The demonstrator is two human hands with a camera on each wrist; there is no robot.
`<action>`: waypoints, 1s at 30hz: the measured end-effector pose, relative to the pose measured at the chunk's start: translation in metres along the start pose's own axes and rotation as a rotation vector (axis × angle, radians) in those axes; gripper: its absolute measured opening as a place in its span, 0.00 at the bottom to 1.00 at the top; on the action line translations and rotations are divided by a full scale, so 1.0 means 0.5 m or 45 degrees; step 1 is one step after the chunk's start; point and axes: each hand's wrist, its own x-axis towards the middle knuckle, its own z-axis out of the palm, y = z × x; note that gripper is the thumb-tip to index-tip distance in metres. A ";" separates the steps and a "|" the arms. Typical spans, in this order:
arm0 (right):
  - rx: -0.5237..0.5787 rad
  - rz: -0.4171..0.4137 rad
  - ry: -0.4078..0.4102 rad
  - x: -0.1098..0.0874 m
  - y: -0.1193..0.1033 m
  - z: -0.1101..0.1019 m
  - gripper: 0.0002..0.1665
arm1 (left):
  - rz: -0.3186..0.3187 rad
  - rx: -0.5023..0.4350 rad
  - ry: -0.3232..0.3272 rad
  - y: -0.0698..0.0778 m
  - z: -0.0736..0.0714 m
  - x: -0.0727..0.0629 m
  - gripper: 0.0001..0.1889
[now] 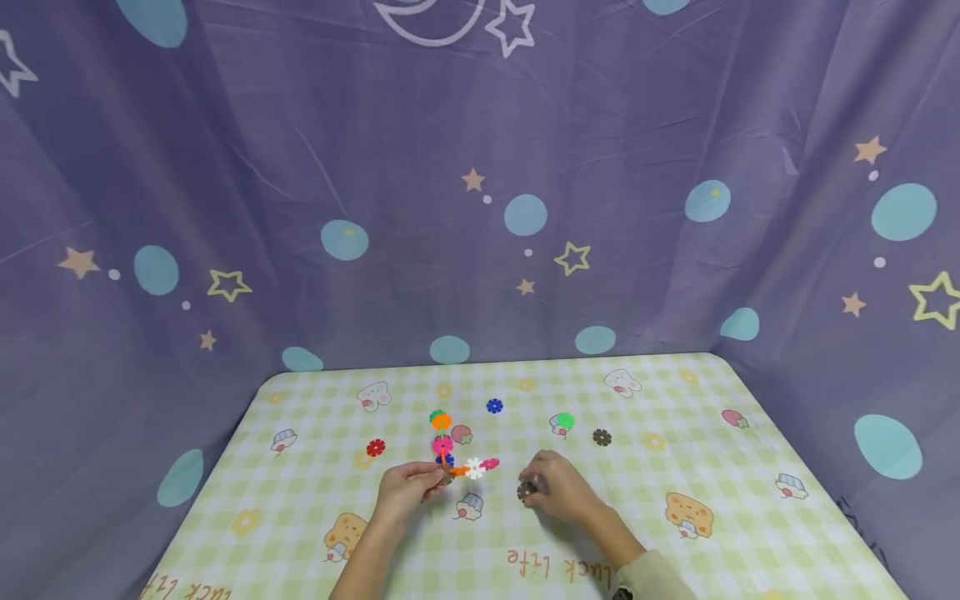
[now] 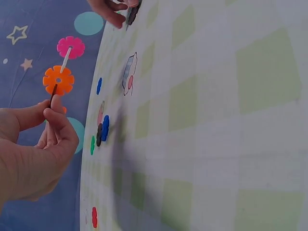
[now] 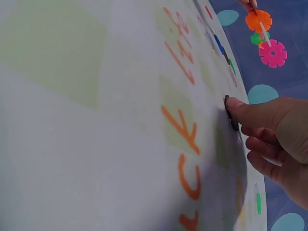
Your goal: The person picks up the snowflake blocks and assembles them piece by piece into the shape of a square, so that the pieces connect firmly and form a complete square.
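My left hand (image 1: pixel 408 490) pinches a dark brown notched plastic disc (image 2: pixel 53 95) between thumb and fingertips. It belongs to a linked chain of such discs: an orange disc (image 2: pixel 58 80), a white disc (image 1: pixel 474 468) and a pink disc (image 2: pixel 70 47) reach to the right. Another pink disc (image 1: pixel 442 446) and an orange disc (image 1: pixel 441 422) line up beyond the hand. To the right, my right hand (image 1: pixel 561 487) pinches a separate dark brown disc (image 3: pixel 231 114) close over the tablecloth, its thumb covering part of the face.
Loose discs lie farther back on the checked tablecloth (image 1: pixel 300 500): a red disc (image 1: pixel 375 448) at left, a blue disc (image 1: pixel 494 406) in the middle, a green disc (image 1: pixel 566 421) and a brown disc (image 1: pixel 602 437) at right. A purple curtain (image 1: pixel 420 300) hangs behind the table.
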 end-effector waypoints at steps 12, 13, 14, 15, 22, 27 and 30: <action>0.276 0.073 -0.105 -0.013 -0.014 0.000 0.15 | -0.014 0.051 0.001 -0.011 0.003 0.000 0.13; 0.315 0.073 -0.118 -0.016 -0.016 0.001 0.14 | -0.014 0.058 0.000 -0.014 0.004 0.000 0.13; 0.346 0.068 -0.122 -0.018 -0.018 0.002 0.14 | -0.018 0.067 -0.001 -0.017 0.005 0.000 0.12; 0.371 0.068 -0.124 -0.019 -0.020 0.004 0.12 | -0.022 0.067 -0.004 -0.019 0.005 -0.001 0.12; 0.473 0.154 -0.049 -0.019 -0.030 0.003 0.07 | -0.054 0.064 -0.013 -0.024 0.009 -0.005 0.13; 0.595 0.270 -0.017 -0.015 -0.032 0.003 0.07 | -0.035 0.074 -0.022 -0.026 0.008 -0.004 0.12; 0.714 0.350 -0.004 -0.011 -0.032 0.005 0.09 | -0.016 0.086 -0.031 -0.025 0.008 -0.004 0.12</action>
